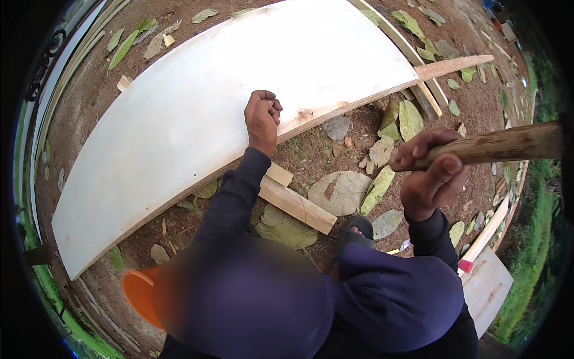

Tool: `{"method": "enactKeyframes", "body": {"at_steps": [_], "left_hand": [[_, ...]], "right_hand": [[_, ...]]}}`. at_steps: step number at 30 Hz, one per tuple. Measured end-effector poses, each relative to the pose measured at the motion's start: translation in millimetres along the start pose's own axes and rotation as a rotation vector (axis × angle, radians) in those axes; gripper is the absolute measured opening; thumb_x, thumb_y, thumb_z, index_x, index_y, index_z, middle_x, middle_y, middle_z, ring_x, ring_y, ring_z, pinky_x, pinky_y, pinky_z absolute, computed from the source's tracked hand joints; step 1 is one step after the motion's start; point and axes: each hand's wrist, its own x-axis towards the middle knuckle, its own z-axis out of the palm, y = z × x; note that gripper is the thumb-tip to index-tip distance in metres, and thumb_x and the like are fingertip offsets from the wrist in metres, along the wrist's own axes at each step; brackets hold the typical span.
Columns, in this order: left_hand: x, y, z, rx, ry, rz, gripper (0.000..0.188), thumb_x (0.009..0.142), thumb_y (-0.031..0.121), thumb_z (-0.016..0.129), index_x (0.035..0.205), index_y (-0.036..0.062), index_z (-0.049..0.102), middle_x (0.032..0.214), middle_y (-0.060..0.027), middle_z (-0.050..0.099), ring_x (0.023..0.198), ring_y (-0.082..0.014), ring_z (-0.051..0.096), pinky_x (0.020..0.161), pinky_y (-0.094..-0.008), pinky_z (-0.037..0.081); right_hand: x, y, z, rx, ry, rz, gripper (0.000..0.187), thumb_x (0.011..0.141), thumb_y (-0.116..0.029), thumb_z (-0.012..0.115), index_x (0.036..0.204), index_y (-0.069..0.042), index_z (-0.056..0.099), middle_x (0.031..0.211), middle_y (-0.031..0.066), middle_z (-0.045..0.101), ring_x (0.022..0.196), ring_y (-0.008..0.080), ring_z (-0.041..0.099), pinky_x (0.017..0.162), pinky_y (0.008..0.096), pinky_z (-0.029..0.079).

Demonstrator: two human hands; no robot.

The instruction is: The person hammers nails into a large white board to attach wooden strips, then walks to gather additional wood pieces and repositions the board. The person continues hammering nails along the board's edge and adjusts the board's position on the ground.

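Left hand (262, 116) — a closed fist, possibly pinching something too small to see — rests on the white board (197, 113) at frame centre. Right hand (431, 170) grips a wooden handle (508, 143), raised at right; a square, controlled swing suits best.

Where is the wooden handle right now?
In the head view the wooden handle is at the right, gripped in the right hand, raised above leaf-strewn ground, apart from the white board.
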Motion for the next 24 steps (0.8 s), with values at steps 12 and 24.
{"method": "enactKeyframes", "body": {"at_steps": [12,24], "left_hand": [[4,-5,-2,0.081,0.052,0.035,0.023,0.097,0.007,0.04,0.114,-0.0039,0.051,0.088,-0.01,0.058,0.065,-0.0113,0.052,0.057,-0.0266,0.045],[4,-4,1,0.073,0.147,0.042,0.016,0.105,0.011,0.039,0.116,0.0009,0.047,0.083,-0.0039,0.052,0.063,-0.0075,0.046,0.053,-0.0258,0.044]], "right_hand": [[-5,6,-9,-0.283,-0.158,0.225,0.043,0.106,-0.043,0.038,0.102,-0.001,0.049,0.065,-0.0018,0.05,0.052,0.0062,0.049,0.047,0.025,0.041],[-34,44,-2,-0.827,-0.6,0.313,0.032,0.103,-0.029,0.049,0.093,0.001,0.043,0.065,0.0261,0.058,0.062,0.047,0.06,0.054,0.0557,0.045]]}}
